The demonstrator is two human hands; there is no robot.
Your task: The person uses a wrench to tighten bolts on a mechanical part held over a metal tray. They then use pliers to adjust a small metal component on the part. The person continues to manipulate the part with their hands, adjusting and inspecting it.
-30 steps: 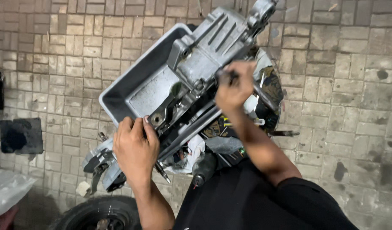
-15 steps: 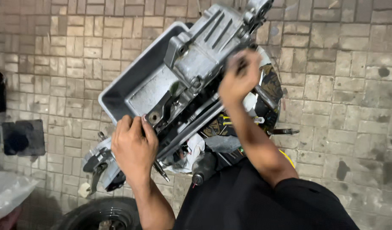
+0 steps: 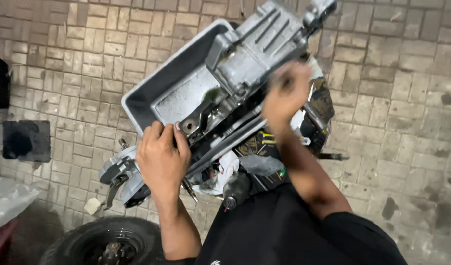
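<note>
My left grip (image 3: 162, 156) clamps the grey tray's (image 3: 142, 105) rim at centre frame; my right grip (image 3: 285, 95) is blurred, so I can't tell its hold; I'd brace the engine casing (image 3: 259, 46) firmly

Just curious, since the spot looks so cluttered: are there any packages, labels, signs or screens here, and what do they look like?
Crumpled clear plastic bag: far left edge on the brick paving, whitish and see-through.
Small white logo mark: bottom edge, on the black shirt, too small to make out.
No signs or screens show.
</note>
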